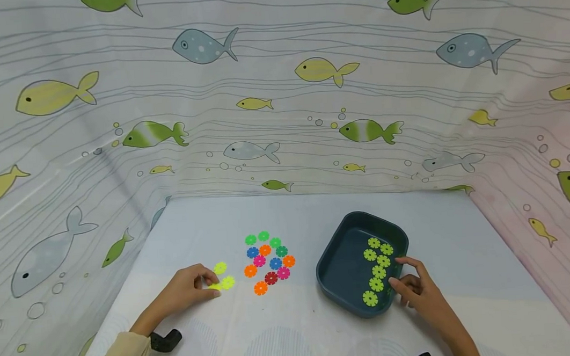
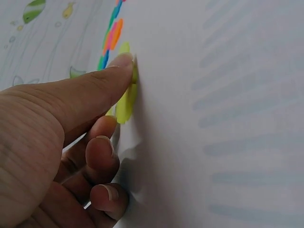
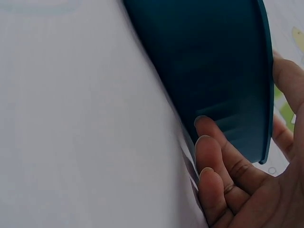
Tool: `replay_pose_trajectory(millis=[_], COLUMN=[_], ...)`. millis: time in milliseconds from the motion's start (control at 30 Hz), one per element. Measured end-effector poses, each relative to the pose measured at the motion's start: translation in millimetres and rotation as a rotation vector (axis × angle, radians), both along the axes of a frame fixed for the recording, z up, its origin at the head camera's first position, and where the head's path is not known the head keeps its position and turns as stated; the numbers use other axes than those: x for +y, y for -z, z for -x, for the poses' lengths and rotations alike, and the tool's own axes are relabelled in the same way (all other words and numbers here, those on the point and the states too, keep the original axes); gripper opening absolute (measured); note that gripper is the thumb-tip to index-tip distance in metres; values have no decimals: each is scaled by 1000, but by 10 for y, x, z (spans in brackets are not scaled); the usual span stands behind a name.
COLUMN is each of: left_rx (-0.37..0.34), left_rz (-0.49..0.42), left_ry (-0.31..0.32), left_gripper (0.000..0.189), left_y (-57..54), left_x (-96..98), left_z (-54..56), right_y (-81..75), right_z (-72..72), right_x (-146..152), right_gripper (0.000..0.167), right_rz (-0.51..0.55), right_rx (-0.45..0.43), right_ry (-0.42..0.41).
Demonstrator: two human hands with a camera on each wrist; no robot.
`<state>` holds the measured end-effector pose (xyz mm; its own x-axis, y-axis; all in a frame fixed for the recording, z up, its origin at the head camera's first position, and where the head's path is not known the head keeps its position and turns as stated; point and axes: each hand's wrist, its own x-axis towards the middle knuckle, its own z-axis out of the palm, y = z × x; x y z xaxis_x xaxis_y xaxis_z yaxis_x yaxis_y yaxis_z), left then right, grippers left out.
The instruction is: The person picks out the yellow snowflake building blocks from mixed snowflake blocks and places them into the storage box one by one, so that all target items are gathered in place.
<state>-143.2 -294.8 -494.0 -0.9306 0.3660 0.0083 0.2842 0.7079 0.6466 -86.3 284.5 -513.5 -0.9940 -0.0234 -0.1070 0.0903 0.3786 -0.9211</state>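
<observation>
My left hand (image 1: pixel 186 288) is at the left of the table, thumb and fingertip on a yellow notched plastic disc (image 2: pixel 126 104), pinching it at the table surface. Two more yellow discs (image 1: pixel 228 282) lie right beside those fingertips. On the other side, my right hand (image 1: pixel 424 297) holds the right wall of a dark blue tray (image 1: pixel 336 285). In the right wrist view, its fingers (image 3: pixel 209 147) press the tray's outer wall and the thumb is up at the rim. Several yellow-green discs (image 1: pixel 378 272) lie in a rough column inside the tray, toward its right side.
Between the left hand and the tray lies a loose group of discs: green (image 1: pixel 264 236), blue (image 1: pixel 252 253), orange (image 1: pixel 260 288), pink (image 1: pixel 283 273) and dark red (image 1: pixel 271 278). A fish-patterned sheet (image 1: pixel 274 162) rises behind and beside the white table (image 1: pixel 200 214).
</observation>
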Motion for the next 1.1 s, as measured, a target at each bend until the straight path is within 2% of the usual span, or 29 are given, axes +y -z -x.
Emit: replay_pose_trajectory(millis=[167, 367, 600, 767, 967, 1100], left_rx=[-13, -34, -25, -43, -70, -93], left_rz=[12, 13, 6, 15, -29, -58], left_ry=[-8, -7, -3, -9, -19, -14], left_gripper=[26, 35, 32, 34, 27, 23], left_y=[-20, -13, -25, -54, -86, -70], left_x=[0, -25, -10, 2, 8, 4], left_z=[-10, -18, -28, -26, -10, 5], right_y=[4, 21, 20, 1, 0, 4], right_z=[-2, 3, -1, -1, -2, -3], right_x=[-3, -5, -6, -11, -7, -4], right_gripper=[62, 64, 64, 64, 62, 61], right_rz=[6, 7, 6, 3, 1, 10], right_rx=[-12, -27, -18, -20, -17, -2], right_ry=[3, 9, 11, 11, 10, -1])
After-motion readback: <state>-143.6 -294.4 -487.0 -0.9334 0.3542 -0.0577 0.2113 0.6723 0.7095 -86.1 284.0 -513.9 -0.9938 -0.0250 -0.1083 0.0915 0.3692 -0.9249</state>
